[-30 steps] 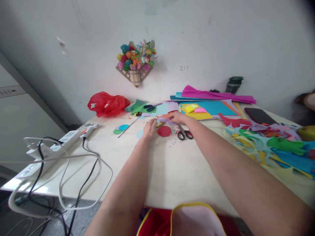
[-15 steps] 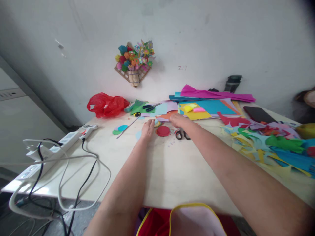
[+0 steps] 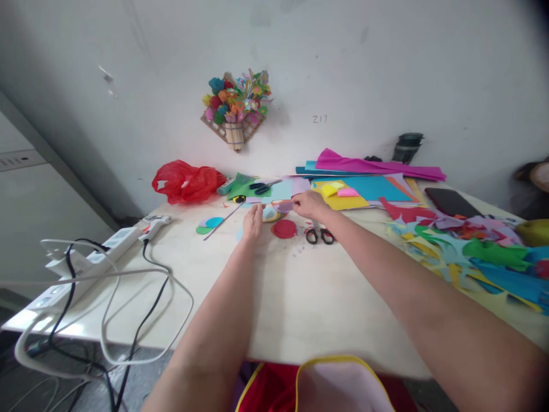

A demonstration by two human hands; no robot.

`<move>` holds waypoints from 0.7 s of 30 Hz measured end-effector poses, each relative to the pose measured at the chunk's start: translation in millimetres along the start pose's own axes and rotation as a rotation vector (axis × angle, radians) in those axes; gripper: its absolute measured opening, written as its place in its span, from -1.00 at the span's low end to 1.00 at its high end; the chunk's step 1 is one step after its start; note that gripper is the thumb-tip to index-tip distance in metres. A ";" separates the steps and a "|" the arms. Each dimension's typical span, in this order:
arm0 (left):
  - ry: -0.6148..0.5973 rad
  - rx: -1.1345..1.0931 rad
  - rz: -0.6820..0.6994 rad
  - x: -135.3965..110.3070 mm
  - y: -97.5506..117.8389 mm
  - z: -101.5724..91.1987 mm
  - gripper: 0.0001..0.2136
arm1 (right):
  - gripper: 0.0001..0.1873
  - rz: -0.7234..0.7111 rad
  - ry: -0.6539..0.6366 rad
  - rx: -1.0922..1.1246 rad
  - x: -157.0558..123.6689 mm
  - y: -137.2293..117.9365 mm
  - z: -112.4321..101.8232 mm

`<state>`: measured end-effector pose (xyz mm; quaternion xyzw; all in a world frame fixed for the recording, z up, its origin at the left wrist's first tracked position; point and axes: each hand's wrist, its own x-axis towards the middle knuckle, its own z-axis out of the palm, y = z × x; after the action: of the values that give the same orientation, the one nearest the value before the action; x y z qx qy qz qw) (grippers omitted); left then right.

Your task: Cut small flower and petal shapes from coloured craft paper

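My right hand (image 3: 309, 204) pinches a purple piece of paper (image 3: 285, 206) above the far middle of the table. My left hand (image 3: 253, 222) is edge-on with its fingers stretched out, holding nothing that I can see. Beside its fingertips lies a pale, rounded item (image 3: 271, 214), partly covered; its kind is unclear. Nearer to me are a stack of red paper circles (image 3: 285, 229) and black-handled scissors (image 3: 319, 235), whose blades are partly hidden by my right hand and wrist. Green, purple and blue paper circles (image 3: 214, 223) lie to the left.
A red plastic bag (image 3: 187, 182) and a second pair of scissors (image 3: 261, 187) lie at the back. Coloured sheets (image 3: 377, 190), a phone (image 3: 452, 202) and paper scraps (image 3: 472, 246) cover the right. Power strips (image 3: 94, 266) with loose cables sit at the left edge. Someone's head shows far right.
My right hand has drawn back slightly and lifted, now with the purple paper between its fingers. The scissors' handles are more exposed. My left hand has shifted slightly left.
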<state>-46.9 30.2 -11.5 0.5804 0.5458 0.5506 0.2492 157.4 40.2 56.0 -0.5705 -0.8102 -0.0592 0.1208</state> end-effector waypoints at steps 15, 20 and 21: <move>0.204 -0.502 -0.272 11.0 4.3 -6.9 -0.70 | -0.59 -0.060 -0.123 0.200 4.2 4.2 21.9; 0.178 -0.495 -0.356 8.7 10.1 -8.3 -0.65 | -0.39 -0.044 -0.126 0.288 14.9 -5.5 36.3; 0.166 -0.496 -0.369 8.3 11.1 -8.5 -0.64 | -0.35 -0.036 -0.137 0.316 17.3 -6.9 37.4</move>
<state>-52.4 31.9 3.8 0.3464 0.5095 0.6579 0.4331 140.6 62.3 24.9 -0.5325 -0.8259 0.1055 0.1525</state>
